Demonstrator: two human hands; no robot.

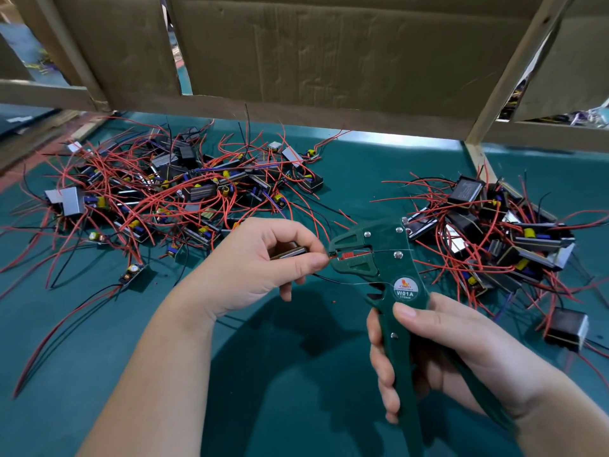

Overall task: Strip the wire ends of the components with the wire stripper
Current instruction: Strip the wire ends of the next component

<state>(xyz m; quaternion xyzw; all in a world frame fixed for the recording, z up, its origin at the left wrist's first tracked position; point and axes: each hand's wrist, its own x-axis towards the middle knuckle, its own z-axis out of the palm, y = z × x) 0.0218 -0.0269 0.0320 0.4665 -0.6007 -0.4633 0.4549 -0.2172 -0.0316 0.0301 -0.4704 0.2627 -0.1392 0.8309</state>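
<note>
My right hand (438, 354) grips the handles of a dark green wire stripper (379, 258), whose jaws point left above the green table. My left hand (260, 275) holds a small black component (290, 253) in its curled fingers. Thumb and forefinger pinch its red wire end (330, 256) at the mouth of the jaws. A thin black wire (324, 278) hangs below my left hand.
A large tangle of components with red and black wires (171, 196) lies at the back left. A second pile (514, 239) lies at the right. Cardboard panels on a wooden frame (329, 51) wall off the back. Small red insulation bits dot the green mat (263, 374).
</note>
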